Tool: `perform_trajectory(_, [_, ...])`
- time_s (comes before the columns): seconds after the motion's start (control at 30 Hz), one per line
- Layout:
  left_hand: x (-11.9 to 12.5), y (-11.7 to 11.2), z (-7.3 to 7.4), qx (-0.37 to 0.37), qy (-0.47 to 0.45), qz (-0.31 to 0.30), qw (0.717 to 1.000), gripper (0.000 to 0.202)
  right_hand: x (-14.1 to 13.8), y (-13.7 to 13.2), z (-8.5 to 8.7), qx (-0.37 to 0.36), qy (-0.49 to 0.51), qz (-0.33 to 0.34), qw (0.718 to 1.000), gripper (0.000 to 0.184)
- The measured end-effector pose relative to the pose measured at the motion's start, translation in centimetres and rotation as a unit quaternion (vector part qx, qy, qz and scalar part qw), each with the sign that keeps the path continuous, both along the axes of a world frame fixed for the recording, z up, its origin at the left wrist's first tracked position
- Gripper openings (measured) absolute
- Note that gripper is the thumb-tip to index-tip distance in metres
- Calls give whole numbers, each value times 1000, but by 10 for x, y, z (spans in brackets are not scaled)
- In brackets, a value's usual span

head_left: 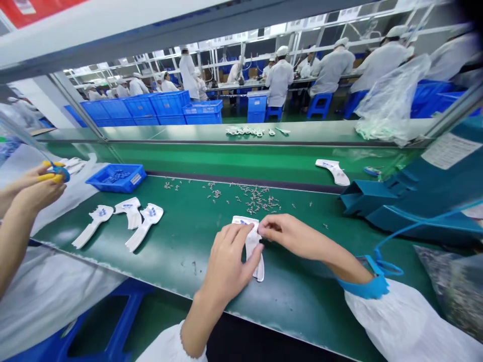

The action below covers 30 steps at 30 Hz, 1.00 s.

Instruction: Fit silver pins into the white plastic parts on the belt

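Here we are on a busy assembly floor: workers in white smocks line the far benches, beyond a bank of bright blue plastic crates, and right in front of us runs a long green matted workbench. A scatter of tiny silver metal parts is strewn across its far half.

Now to the centre of the action: a white moulded plastic piece with blue printing, long and narrow with a wider head. Its long axis runs near to far with a slight tilt, the wide head pointing away from the person. The left hand comes up from the near edge, closed on the piece with its fingers curled over the left side, and it's the nearer of the two to the person's body. The right hand reaches in from the right, its fingertips pinched on the upper part of the head. So the piece sits right between them, touching both!

Over to the left, three matching white plastic pieces lie side by side. Past them sits a shallow blue plastic tray of small dark parts, while a neighbour's bare hands grip a yellow-and-blue object.
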<state>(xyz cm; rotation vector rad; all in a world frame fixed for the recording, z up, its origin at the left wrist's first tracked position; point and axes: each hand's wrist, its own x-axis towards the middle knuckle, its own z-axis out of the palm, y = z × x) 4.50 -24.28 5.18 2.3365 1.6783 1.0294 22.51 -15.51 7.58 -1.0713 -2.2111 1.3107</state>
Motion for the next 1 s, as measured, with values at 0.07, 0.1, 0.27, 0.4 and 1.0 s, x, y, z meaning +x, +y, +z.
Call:
perform_trajectory(0.07, [-4,-12,-11,-44,13,-15,999,55,-5,-6,5,37,-77,57,995,23])
perform_trajectory(0.1, [-6,-16,-17,-64,23,-20,997,63,-9,-9,7,52,-111,74,990,22])
perform_trajectory(0.27, [-8,-23,-34,-125,41,-26,991,69,-27,-10,11,89,-212,88,969,22])
perform_trajectory(0.4, [-7,-21,-33,-130,35,-26,991,68,-33,-8,14,98,-236,107,961,24])
perform_trajectory(1.0, [-7,-22,-37,-104,6,-29,994,68,-29,-13,0,113,-299,110,941,13])
